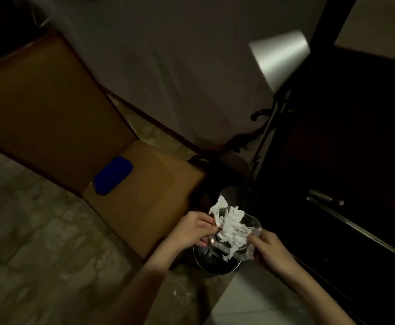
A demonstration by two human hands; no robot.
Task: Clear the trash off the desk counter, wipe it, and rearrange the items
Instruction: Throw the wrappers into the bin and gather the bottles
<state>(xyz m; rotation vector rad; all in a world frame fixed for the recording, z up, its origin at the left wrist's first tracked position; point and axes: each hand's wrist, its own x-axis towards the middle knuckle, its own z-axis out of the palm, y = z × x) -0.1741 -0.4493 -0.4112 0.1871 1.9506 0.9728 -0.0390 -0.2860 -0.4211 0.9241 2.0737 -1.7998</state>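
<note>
A brown chair [58, 113] fills the left, with a blue pad [113, 174] on its seat; a lamp [281, 57] stands at the far right beside dark furniture. Near centre, on the floor, sits a round bin [215, 266], dark inside.

Over the bin the right hand [271, 249] grips the near edge of a clear tray [250, 224], fingers curled round its rim. The tray looks like thin rigid plastic: light, a little slippery, likely to flex or crack if squeezed, so the rim is the sound place to hold it.

In the tray lies shredded white paper [231, 224], very light, soft and loose, apt to scatter past the bin. The left hand [196, 228] pinches it at its left edge with thumb and fingertips. A bunched handful would probably hold better than one strip. A few white scraps [180, 294] already lie on the floor, near the bin.
</note>
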